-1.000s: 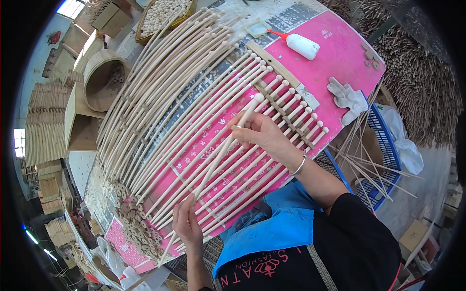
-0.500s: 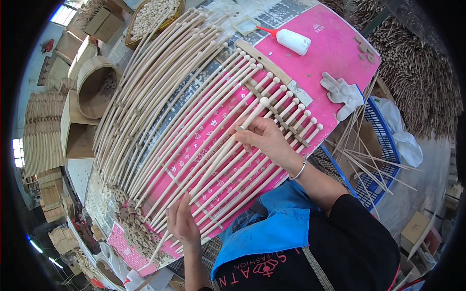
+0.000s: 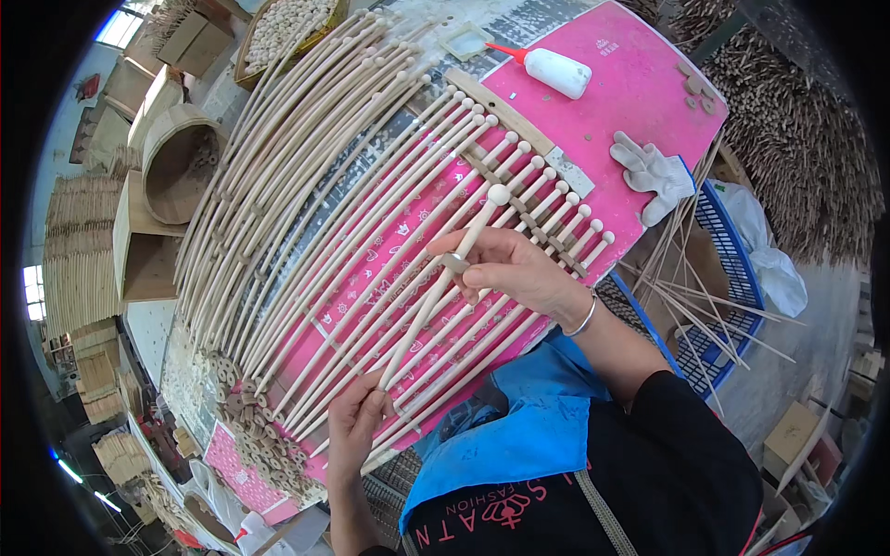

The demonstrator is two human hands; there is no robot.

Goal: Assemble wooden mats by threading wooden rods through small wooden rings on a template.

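A pale wooden stick with a round ball (image 3: pixel 499 195) on its far end slants above the row of sticks in front of me. My left hand (image 3: pixel 360 412) pinches its near end. Closed around the middle of the shaft, my right hand (image 3: pixel 519 271) has a small tan wooden disc (image 3: pixel 454 263) at its fingertips; whether the disc is threaded on the shaft I cannot tell. Underneath, several ball-ended sticks (image 3: pixel 408 222) lie side by side on a pink printed sheet (image 3: pixel 593 102). Brown discs (image 3: pixel 547 227) sit on some of them near the balls.
Loose wooden discs (image 3: pixel 255 426) are heaped at the table's near left. A white bottle with a red nozzle (image 3: pixel 556 74) and a white glove (image 3: pixel 652 176) lie toward the far right. More sticks (image 3: pixel 297 139) spread leftward, below a basket of balls (image 3: pixel 287 32). A blue basket (image 3: pixel 728 306) stands right.
My left hand has shifted right and up to the stick's near end. The held stick now stands more apart from the row, and the disc by my right fingers shows more plainly.
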